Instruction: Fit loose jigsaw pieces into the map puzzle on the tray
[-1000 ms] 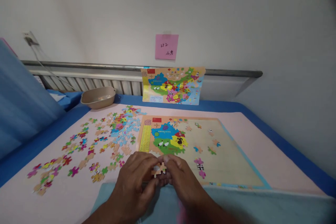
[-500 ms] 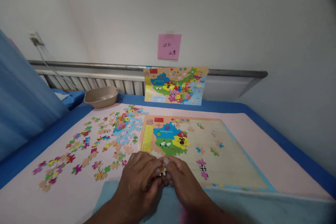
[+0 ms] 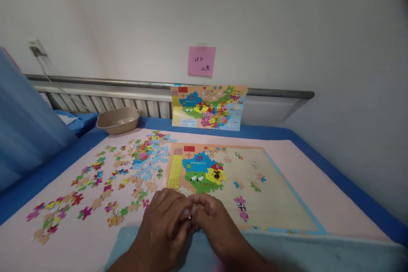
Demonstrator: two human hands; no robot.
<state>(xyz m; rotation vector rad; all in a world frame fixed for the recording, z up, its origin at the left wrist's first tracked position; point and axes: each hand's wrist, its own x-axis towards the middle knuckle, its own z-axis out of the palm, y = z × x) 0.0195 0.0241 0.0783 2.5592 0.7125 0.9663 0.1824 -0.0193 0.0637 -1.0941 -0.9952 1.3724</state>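
My left hand (image 3: 164, 221) and my right hand (image 3: 213, 219) meet at the near edge of the puzzle board (image 3: 280, 204), both with fingers curled. They pinch a small puzzle piece (image 3: 190, 216) between them; my fingers cover most of it, so its picture cannot be made out. Just beyond my hands is the joined upper-left part of the map puzzle (image 3: 204, 174), with blue, green and yellow areas. A short joined strip with a panda (image 3: 241, 207) lies on the board to the right of my right hand.
Many loose puzzle pieces (image 3: 95, 202) are spread over the pink sheet at left. A tan basin (image 3: 117, 122) holds a few pieces at the back left. The printed reference map (image 3: 208, 108) leans against the wall rail (image 3: 280, 93). A light-blue cloth (image 3: 287, 246) lies along the near edge.
The camera view has shifted slightly. My right-hand fingers have curled further over the puzzle piece, so less of it shows. Both hands remain together.
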